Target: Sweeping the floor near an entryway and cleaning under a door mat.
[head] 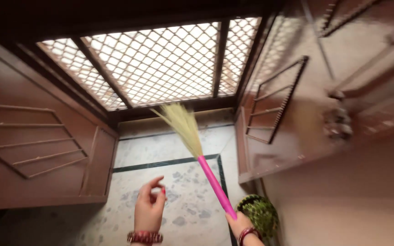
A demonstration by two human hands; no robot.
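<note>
- The right hand [239, 224] holds a broom [200, 152] by the lower end of its pink handle [215, 184]; the grip is wrapped shut around the handle, fingers pressed to it, though only part of the hand shows at the bottom edge.
- The broom slants up and to the left, its pale straw bristles [181, 123] reaching the foot of the mesh grille [160, 61] where the marble floor [178, 200] meets the frame.
- The left hand [149, 207] is empty and raised over the floor, thumb and forefinger curled close to each other and the other fingers loosely bent; it touches nothing, and it wears a red bangle at the wrist.
- Brown metal door leaves stand open at either side: the left door [37, 150] and the right door [292, 114], the latter close beside the broom's handle.
- A green patterned cloth [261, 214] shows just beside the right hand.
- Risk, as I judge it: held so low on the handle, the broom has a long free end, so a wide sweep could knock the bristles into the grille or the handle against the right door.
- The view is motion-blurred, which suggests quick movement; a loose one-handed grip could let the handle twist or slip.
</note>
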